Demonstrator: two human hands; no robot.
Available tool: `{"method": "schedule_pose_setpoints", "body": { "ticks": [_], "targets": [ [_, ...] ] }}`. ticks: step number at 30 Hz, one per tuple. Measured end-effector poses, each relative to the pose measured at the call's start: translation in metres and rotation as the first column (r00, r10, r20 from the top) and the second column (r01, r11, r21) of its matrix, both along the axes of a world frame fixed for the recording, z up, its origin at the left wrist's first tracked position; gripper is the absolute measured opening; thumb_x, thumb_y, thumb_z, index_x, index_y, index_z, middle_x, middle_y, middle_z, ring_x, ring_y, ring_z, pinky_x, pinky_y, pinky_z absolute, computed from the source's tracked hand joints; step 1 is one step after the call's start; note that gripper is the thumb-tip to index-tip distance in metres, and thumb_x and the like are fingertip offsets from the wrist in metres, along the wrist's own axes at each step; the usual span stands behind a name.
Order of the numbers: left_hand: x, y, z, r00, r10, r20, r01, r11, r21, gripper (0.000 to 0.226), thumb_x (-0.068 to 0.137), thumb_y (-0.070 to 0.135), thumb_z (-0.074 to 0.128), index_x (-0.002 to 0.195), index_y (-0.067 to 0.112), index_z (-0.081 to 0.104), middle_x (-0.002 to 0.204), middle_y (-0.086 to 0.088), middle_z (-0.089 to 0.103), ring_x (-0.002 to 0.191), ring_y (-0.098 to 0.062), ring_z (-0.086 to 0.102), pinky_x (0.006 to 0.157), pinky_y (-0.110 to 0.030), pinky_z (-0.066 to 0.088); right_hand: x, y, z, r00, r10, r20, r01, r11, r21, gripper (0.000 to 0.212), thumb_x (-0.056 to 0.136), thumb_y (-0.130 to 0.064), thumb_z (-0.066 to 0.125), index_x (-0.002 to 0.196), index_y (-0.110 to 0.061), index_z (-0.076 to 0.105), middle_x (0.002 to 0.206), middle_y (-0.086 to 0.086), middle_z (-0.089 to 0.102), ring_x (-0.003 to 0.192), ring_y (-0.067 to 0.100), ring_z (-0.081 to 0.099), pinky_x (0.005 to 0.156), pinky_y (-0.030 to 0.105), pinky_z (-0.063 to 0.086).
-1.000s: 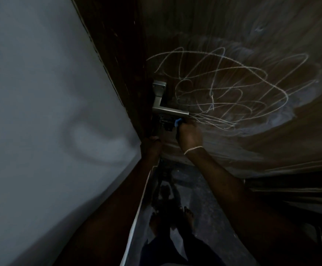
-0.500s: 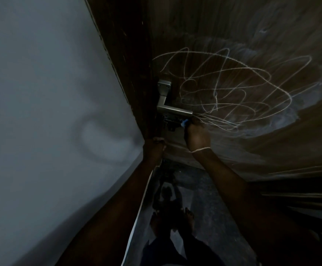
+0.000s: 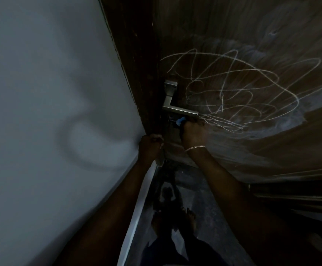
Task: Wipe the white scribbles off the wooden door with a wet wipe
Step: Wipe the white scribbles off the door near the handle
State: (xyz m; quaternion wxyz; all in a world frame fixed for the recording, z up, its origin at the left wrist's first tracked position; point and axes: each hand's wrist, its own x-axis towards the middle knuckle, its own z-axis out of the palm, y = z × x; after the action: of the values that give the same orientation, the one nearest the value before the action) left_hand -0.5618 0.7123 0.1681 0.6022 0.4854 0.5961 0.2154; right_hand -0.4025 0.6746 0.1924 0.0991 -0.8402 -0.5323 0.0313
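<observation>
Down at the bottom centre of the frame we see our bare feet (image 3: 190,215) on the dark floor (image 3: 210,198). Both forearms rise from the lower corners toward the middle. Our left hand (image 3: 149,145) sits at the centre, fingers curled shut around the door's edge, beside the pale wall (image 3: 41,112) that fills the left half. Just right of it, our right hand (image 3: 194,133), a thin bracelet (image 3: 194,148) at the wrist, is fisted against the wooden door (image 3: 252,27), fingers pressed together around a blue wet wipe (image 3: 181,120) whose tip pokes out directly below the metal door handle (image 3: 179,109). Beyond the knuckles, the white scribbles (image 3: 242,93) loop across the upper right of the frame, untouched, ringed by a hazy pale smear (image 3: 298,121). We cannot tell whether the wipe touches the wood.
</observation>
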Motion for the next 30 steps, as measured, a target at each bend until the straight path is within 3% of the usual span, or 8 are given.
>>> {"method": "schedule_pose_setpoints", "body": {
  "ticks": [3, 6, 14, 17, 20, 23, 26, 30],
  "targets": [
    [-0.005, 0.001, 0.0, 1.0, -0.007, 0.005, 0.007, 1.0, 0.013, 0.023, 0.093, 0.002, 0.059, 0.086, 0.022, 0.069, 0.101, -0.016, 0.071, 0.104, -0.039, 0.067, 0.099, -0.05, 0.053, -0.005, 0.01, -0.001, 1.0, 0.017, -0.005, -0.018, 0.999, -0.039, 0.032, 0.098, -0.029, 0.045, 0.113, -0.014, 0.069, 0.108, 0.011, 0.072, 0.096, 0.031, 0.069, 0.08, 0.038, 0.054],
    [-0.006, 0.0, 0.003, 1.0, -0.006, 0.013, 0.006, 1.0, 0.006, 0.027, 0.093, 0.0, 0.059, 0.084, 0.024, 0.069, 0.098, -0.013, 0.071, 0.103, -0.038, 0.068, 0.099, -0.049, 0.053, -0.024, 0.028, 0.008, 0.995, 0.083, -0.047, -0.084, 0.996, -0.018, 0.024, 0.097, -0.017, 0.051, 0.101, -0.008, 0.072, 0.093, 0.017, 0.074, 0.083, 0.035, 0.072, 0.069, 0.038, 0.054],
    [-0.011, 0.006, 0.007, 0.996, 0.02, 0.089, -0.02, 1.0, -0.003, 0.017, 0.093, 0.001, 0.059, 0.097, 0.014, 0.07, 0.099, -0.013, 0.07, 0.1, -0.033, 0.067, 0.094, -0.042, 0.055, -0.011, 0.017, 0.002, 0.997, 0.075, 0.029, -0.073, 0.996, -0.055, 0.026, 0.094, -0.016, 0.051, 0.111, -0.005, 0.068, 0.1, 0.019, 0.073, 0.088, 0.037, 0.071, 0.074, 0.04, 0.054],
    [-0.011, 0.004, 0.004, 0.996, 0.023, 0.09, -0.023, 1.0, -0.002, 0.016, 0.093, 0.001, 0.06, 0.102, 0.01, 0.07, 0.104, -0.017, 0.071, 0.101, -0.034, 0.068, 0.096, -0.044, 0.055, -0.027, 0.031, 0.004, 0.99, 0.136, -0.03, -0.137, 0.989, -0.045, 0.026, 0.096, -0.012, 0.048, 0.11, -0.004, 0.069, 0.101, 0.02, 0.073, 0.09, 0.038, 0.071, 0.076, 0.041, 0.053],
    [-0.01, 0.004, 0.005, 0.994, 0.046, 0.102, -0.044, 0.999, -0.018, 0.018, 0.092, 0.001, 0.062, 0.107, 0.006, 0.07, 0.111, -0.022, 0.071, 0.103, -0.035, 0.068, 0.097, -0.044, 0.055, -0.021, 0.027, 0.006, 0.986, 0.136, -0.101, -0.13, 0.989, 0.066, 0.019, 0.092, -0.015, 0.059, 0.101, -0.006, 0.073, 0.094, 0.018, 0.074, 0.083, 0.036, 0.072, 0.071, 0.036, 0.054],
    [-0.007, 0.005, 0.011, 0.988, 0.06, 0.139, -0.058, 0.998, -0.017, 0.017, 0.093, 0.001, 0.061, 0.106, 0.007, 0.07, 0.107, -0.018, 0.071, 0.098, -0.031, 0.069, 0.086, -0.033, 0.058, -0.016, 0.017, 0.003, 0.975, 0.212, -0.065, -0.19, 0.95, 0.248, 0.016, 0.09, -0.015, 0.064, 0.099, -0.006, 0.074, 0.094, 0.017, 0.074, 0.08, 0.033, 0.072, 0.07, 0.034, 0.056],
    [-0.004, 0.004, 0.013, 0.982, 0.071, 0.176, -0.068, 0.997, -0.021, 0.016, 0.093, 0.0, 0.06, 0.105, 0.004, 0.069, 0.103, -0.017, 0.071, 0.09, -0.023, 0.068, 0.072, -0.019, 0.057, -0.027, 0.03, 0.001, 0.978, 0.2, -0.056, -0.194, 0.976, 0.097, 0.026, 0.097, -0.019, 0.055, 0.114, -0.007, 0.069, 0.109, 0.016, 0.072, 0.094, 0.033, 0.071, 0.08, 0.039, 0.056],
    [-0.006, 0.005, 0.017, 0.982, 0.075, 0.171, -0.073, 0.997, -0.018, 0.016, 0.093, 0.0, 0.061, 0.106, 0.002, 0.068, 0.098, -0.012, 0.069, 0.085, -0.02, 0.068, 0.074, -0.022, 0.058, -0.047, 0.045, 0.007, 0.979, 0.206, -0.011, -0.206, 0.978, -0.038, 0.026, 0.096, -0.015, 0.05, 0.103, -0.002, 0.072, 0.095, 0.019, 0.073, 0.085, 0.038, 0.072, 0.07, 0.042, 0.054]
  ]
}}
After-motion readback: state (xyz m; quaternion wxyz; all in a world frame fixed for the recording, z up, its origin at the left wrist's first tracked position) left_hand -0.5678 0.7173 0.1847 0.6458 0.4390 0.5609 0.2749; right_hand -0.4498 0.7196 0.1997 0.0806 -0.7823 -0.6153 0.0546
